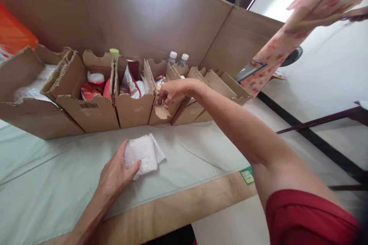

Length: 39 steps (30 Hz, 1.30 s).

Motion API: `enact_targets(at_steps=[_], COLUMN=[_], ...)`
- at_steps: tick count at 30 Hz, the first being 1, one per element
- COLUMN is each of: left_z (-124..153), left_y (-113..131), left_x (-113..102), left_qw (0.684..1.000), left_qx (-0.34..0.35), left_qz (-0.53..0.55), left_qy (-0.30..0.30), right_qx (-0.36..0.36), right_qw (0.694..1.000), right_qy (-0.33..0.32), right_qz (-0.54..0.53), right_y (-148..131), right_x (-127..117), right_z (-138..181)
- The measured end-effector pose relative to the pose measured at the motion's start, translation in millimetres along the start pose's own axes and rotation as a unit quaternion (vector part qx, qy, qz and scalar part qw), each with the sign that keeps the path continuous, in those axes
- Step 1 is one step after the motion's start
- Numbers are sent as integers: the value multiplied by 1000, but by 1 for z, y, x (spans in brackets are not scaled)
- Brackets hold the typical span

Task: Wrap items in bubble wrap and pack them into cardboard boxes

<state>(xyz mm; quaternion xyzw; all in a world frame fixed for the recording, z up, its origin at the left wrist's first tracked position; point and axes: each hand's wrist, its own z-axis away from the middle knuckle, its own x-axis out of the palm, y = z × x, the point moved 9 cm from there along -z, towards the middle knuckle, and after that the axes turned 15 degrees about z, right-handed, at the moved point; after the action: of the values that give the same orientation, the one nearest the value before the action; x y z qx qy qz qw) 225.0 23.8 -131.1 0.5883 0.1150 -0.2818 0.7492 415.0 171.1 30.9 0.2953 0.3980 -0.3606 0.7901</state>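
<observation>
My left hand (117, 166) grips a flat bundle of bubble wrap (142, 155) on the green cloth, thumb on top and fingers at its far left side. A loose flap of the wrap sticks out on the right. My right hand (174, 92) reaches into a narrow cardboard box (155, 111) in the middle of the row. Its fingers curl down at the box's opening, beside a clear plastic item (160, 80). What they pinch is hidden. The box's front flap (162, 112) lies bent outward below the hand.
Several cardboard boxes (97, 116) line the table; one holds red packets (93, 90), another bubble wrap (37, 84). Two capped bottles (182, 60) stand behind them. A tall cardboard panel (143, 15) rises at the back. A person in a patterned garment (276, 51) is at right.
</observation>
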Motion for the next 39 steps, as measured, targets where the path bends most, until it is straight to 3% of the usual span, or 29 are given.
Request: enact_targets(at_steps=[4,6,10,15,18,21,23,25,28,30,32,35,37,39], left_z=[-1,-1,0,-1,-2,-3,-3,-4,-2,5,19,41,48,44], left_y=[0,1,1,2,1,3,3,0,0,10,25,47,58,59], left_x=[0,-1,-1,0,-1,-11,-18,-21,-27,-34,-41,-36,-23,-11], left_qw=[1000,1000,1000,999,1000,1000,1000,1000,998,989,967,932,914,903], left_qx=[1,8,15,35,22,18,12,2,39,116,212,332,380,392], left_qz=[-3,-4,-9,-15,-10,9,6,-14,-36,-27,-9,-23,-78,-146], left_qy=[-4,2,3,10,-2,-1,5,4,34,91,141,145,119,97], right_qx=[29,63,95,99,101,167,236,266,224,182,151,66,3,-38], right_qw=[997,996,994,993,993,976,933,880,815,805,815,851,877,886], right_qy=[45,55,43,39,52,121,253,382,530,560,553,514,477,461], right_qz=[-57,-35,33,41,43,73,99,90,66,77,92,83,57,26], right_y=[10,10,-2,-12,-13,-5,-4,-20,-78,-121,-157,-192,-199,-189], right_x=[-6,-8,-5,-4,-11,-27,-44,-45,-7,36,77,116,123,110], right_z=[16,19,9,-12,-7,37,94,155,206,195,160,111,100,110])
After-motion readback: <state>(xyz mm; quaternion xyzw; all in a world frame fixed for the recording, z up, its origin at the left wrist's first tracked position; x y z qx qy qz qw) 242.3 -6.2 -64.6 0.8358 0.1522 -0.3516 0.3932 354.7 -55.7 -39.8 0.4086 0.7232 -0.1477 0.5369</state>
